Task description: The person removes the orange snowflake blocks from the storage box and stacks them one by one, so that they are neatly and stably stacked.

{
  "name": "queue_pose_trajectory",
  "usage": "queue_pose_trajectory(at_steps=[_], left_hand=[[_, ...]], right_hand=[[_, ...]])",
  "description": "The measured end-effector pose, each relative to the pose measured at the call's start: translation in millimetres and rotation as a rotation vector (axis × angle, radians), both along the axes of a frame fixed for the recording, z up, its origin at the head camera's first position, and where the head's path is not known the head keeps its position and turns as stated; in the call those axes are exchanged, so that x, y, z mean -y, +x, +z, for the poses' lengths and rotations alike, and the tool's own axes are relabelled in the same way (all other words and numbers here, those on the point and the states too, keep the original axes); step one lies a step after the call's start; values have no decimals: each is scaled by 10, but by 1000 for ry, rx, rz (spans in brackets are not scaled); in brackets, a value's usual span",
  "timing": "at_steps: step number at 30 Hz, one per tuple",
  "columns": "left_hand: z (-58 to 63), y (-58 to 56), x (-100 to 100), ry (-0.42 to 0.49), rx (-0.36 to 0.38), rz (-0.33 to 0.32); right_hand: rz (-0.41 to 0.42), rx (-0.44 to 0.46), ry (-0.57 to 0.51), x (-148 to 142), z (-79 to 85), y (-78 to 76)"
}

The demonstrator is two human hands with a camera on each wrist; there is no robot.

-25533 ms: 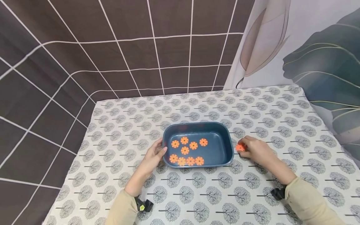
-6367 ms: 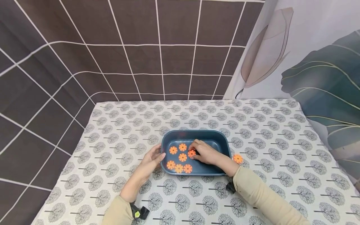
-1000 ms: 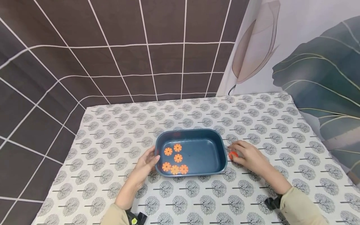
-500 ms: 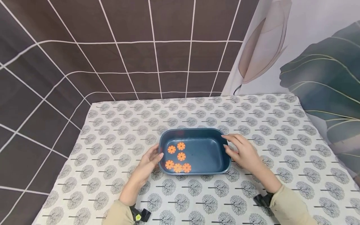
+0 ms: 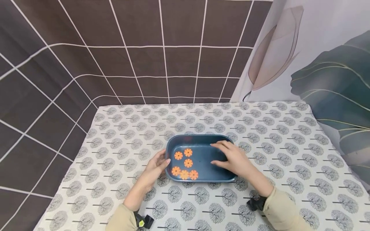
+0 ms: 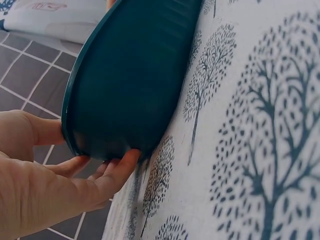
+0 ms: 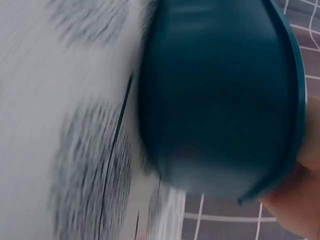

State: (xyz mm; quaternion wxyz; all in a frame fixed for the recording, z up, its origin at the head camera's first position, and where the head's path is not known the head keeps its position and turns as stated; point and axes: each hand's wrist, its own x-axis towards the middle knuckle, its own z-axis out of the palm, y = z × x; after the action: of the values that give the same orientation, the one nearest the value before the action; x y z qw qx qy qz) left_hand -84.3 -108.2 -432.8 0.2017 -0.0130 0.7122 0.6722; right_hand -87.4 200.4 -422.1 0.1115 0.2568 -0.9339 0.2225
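Observation:
A dark blue plastic bin [image 5: 202, 179] stands on the table. On its floor, toward the left, lie several flat orange notched discs [image 5: 188, 163]: three apart near the back and a row along the front wall. My left hand [image 5: 154, 167] holds the bin's left end, thumb on the rim and fingers against the outside wall, as the left wrist view shows the hand [image 6: 55, 180] at the bin [image 6: 130, 85]. My right hand [image 5: 232, 160] reaches over the right rim, thumb and fingers spread apart, nothing between them. In the right wrist view the bin [image 7: 220, 100] hides most of that hand [image 7: 300, 195].
A white cloth [image 5: 121, 179] printed with trees covers the table. Dark curtains with white grid lines [image 5: 144, 61] stand behind and to the left; a pale leaf-print curtain [image 5: 323, 77] hangs on the right.
A second ago my right hand held an orange disc beside the bin; now it holds none and has moved left over the bin. Fewer discs lie inside than 25 seconds ago. My left hand stays put.

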Motion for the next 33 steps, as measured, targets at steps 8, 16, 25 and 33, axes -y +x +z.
queue_pose_trajectory(at_steps=[8, 16, 25, 33], left_hand=[[6, 23, -12, -19, -8, -8], [-7, -2, -11, -16, 6, -10], [9, -7, -11, -8, 10, -10], [-6, -4, -6, -21, 6, -1]], right_hand=[[141, 120, 83, 321, -60, -9], [208, 207, 101, 456, -93, 0], [301, 229, 131, 578, -113, -28], [328, 362, 89, 620, -126, -44]])
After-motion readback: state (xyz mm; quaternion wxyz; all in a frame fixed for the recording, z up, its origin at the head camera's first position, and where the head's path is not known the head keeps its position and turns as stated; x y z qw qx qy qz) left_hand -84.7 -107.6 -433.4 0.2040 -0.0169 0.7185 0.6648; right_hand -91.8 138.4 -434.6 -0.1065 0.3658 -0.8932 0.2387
